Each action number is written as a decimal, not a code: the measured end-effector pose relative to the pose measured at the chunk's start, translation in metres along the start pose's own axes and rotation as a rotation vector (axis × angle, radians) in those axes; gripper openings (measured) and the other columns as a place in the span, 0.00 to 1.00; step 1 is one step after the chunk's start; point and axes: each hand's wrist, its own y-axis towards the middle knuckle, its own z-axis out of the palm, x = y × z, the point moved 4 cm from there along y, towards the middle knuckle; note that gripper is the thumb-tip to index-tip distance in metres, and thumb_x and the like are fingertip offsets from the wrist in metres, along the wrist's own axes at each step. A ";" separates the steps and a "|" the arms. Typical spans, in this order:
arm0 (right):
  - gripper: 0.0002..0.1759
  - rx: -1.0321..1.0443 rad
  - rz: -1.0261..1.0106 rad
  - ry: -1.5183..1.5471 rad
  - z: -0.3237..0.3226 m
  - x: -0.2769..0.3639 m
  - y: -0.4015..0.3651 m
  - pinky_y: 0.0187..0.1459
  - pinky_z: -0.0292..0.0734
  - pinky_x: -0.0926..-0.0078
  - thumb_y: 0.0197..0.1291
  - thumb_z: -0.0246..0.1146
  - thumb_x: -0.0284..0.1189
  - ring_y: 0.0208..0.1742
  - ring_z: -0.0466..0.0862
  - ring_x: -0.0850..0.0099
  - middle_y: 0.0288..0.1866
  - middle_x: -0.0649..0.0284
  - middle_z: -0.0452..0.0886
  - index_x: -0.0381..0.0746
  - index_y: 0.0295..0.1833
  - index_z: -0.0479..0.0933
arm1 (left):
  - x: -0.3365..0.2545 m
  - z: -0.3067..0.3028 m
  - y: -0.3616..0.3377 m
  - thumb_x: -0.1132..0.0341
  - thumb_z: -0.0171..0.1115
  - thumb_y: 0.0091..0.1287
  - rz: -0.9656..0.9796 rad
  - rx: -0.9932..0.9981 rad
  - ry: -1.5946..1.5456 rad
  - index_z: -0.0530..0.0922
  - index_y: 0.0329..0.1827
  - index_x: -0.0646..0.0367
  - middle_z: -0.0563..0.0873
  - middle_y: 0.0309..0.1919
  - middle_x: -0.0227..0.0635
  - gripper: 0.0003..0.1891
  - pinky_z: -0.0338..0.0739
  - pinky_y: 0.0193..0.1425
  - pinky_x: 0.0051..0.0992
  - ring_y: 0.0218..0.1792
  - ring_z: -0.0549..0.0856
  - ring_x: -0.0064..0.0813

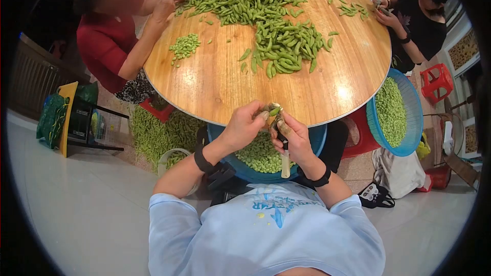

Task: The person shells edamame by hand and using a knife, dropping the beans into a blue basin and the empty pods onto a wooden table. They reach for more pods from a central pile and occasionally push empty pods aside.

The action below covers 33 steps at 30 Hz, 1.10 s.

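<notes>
Over the near edge of the round wooden table, my two hands meet. My left hand (246, 126) is closed, its fingertips pinching a green soybean pod (275, 111). Beside it my right hand (297, 138) is wrapped around a small tool (285, 165) with a black part and a cream end pointing down; its working end is hidden by the fingers. The fingertips look stained. Directly beneath the hands, a blue basin (232, 166) holds many shelled green beans (258, 153).
A large heap of pods (286, 46) covers the far middle of the table (204, 92), with a small pile of shelled beans (184, 46) at left. Two people work at the sides. A blue basket (417, 122) of beans stands right; empty pods (161, 133) litter the floor left.
</notes>
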 end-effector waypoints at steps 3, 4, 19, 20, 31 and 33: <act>0.17 -0.015 -0.008 -0.020 0.001 -0.002 0.000 0.19 0.64 0.86 0.73 0.47 0.28 0.22 0.69 0.81 0.32 0.64 0.73 0.37 0.63 0.66 | -0.001 0.001 -0.002 0.73 0.55 0.67 0.117 -0.056 0.131 0.72 0.44 0.69 0.80 0.27 0.42 0.07 0.75 0.32 0.29 0.28 0.80 0.26; 0.16 -0.035 -0.029 -0.051 0.001 -0.002 -0.001 0.19 0.64 0.86 0.73 0.47 0.27 0.21 0.69 0.82 0.30 0.65 0.73 0.37 0.62 0.67 | -0.005 0.000 -0.002 0.73 0.54 0.67 0.160 -0.073 0.226 0.71 0.44 0.69 0.79 0.27 0.45 0.07 0.75 0.32 0.31 0.28 0.81 0.30; 0.24 0.020 -0.819 -1.130 -0.005 0.011 -0.006 0.29 0.74 0.74 0.60 0.56 0.15 0.25 0.77 0.72 0.29 0.58 0.77 0.30 0.63 0.69 | 0.014 0.017 0.006 0.73 0.51 0.65 -0.539 0.317 -0.764 0.73 0.37 0.59 0.72 0.22 0.26 0.02 0.57 0.19 0.17 0.19 0.66 0.16; 0.23 -0.002 -0.788 -1.096 -0.008 0.011 -0.008 0.29 0.74 0.77 0.60 0.57 0.15 0.26 0.77 0.74 0.30 0.59 0.78 0.31 0.63 0.69 | 0.016 0.021 0.005 0.73 0.52 0.66 -0.516 0.266 -0.694 0.74 0.38 0.59 0.71 0.21 0.25 0.03 0.57 0.19 0.17 0.18 0.65 0.15; 0.16 -0.078 -0.384 -0.875 -0.022 0.014 -0.022 0.25 0.67 0.82 0.59 0.64 0.21 0.21 0.72 0.82 0.26 0.67 0.76 0.33 0.53 0.74 | -0.033 -0.017 -0.033 0.69 0.58 0.65 0.009 0.083 0.147 0.76 0.36 0.62 0.77 0.21 0.35 0.05 0.70 0.24 0.25 0.19 0.75 0.28; 0.10 -0.035 -0.274 -0.873 -0.028 0.014 -0.025 0.25 0.68 0.81 0.58 0.64 0.21 0.22 0.73 0.81 0.21 0.66 0.74 0.33 0.47 0.77 | -0.047 -0.053 -0.058 0.68 0.59 0.63 0.161 0.098 0.845 0.77 0.33 0.63 0.79 0.23 0.44 0.06 0.76 0.30 0.36 0.23 0.80 0.43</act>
